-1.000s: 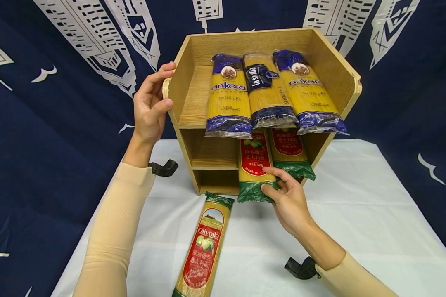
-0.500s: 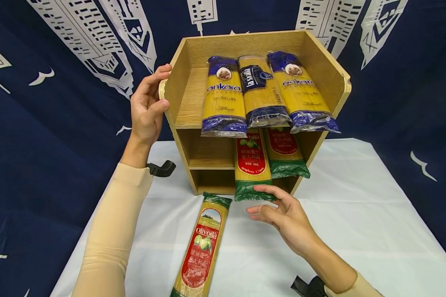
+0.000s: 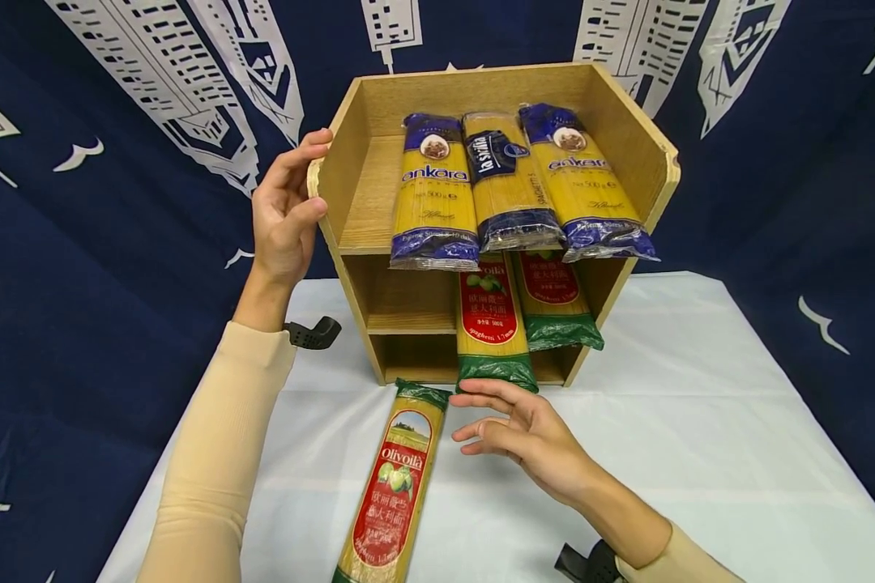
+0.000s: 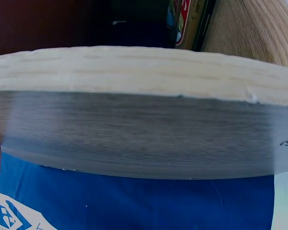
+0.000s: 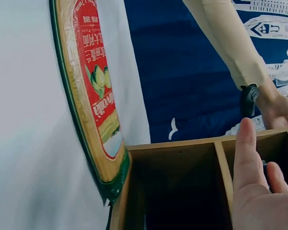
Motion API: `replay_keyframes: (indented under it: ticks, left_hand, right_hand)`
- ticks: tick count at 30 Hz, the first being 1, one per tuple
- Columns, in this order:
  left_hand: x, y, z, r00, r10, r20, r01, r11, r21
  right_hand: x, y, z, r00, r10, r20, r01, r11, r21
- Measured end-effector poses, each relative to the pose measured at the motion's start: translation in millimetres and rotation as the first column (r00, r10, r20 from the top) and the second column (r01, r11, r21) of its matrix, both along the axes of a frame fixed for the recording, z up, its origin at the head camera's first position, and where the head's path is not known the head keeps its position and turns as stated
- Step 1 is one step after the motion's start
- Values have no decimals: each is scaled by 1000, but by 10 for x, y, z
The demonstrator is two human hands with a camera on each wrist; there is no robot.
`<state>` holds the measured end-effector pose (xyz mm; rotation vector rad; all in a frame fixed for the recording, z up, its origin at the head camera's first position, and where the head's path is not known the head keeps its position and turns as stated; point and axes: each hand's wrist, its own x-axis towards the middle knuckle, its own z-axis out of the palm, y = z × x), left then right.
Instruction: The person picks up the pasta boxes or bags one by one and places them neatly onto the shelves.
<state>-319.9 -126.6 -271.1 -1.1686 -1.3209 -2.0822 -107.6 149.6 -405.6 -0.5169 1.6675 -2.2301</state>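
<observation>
A wooden shelf (image 3: 411,312) with a deep top tier stands on the table. At its left side panel my left hand (image 3: 284,214) holds on, fingertips and thumb at the front edge; in the left wrist view one fingertip shows at the panel's outer face. My right hand (image 3: 521,437), fingers spread and holding nothing, is just below the green end of an Olivoilà spaghetti pack (image 3: 491,312) that sticks out of the middle tier. Left of that hand, another Olivoilà spaghetti pack (image 3: 394,494) lies on the table, also visible as a pack (image 5: 93,86) in the right wrist view.
On the top tier lie an ankara pasta pack (image 3: 435,194), a la Sicilia spaghetti pack (image 3: 510,182) and a second ankara pack (image 3: 586,178), their ends over the front edge. A green-ended pack (image 3: 557,300) protrudes at the middle tier's right. White cloth (image 3: 700,421) covers the table.
My right hand has let go of the middle-tier spaghetti pack and moved down and left, its fingers spreading. The left hand keeps its place on the shelf; the head view has shifted slightly.
</observation>
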Motion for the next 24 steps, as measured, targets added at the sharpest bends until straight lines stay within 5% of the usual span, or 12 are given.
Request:
replay_keyframes:
  ticks: [24]
  left_hand:
    - [-15,-9,-24,1000,5,-8,-5,1000,-9]
  right_hand:
    - [-512,106,26,998,-52,-24,51,999,-18]
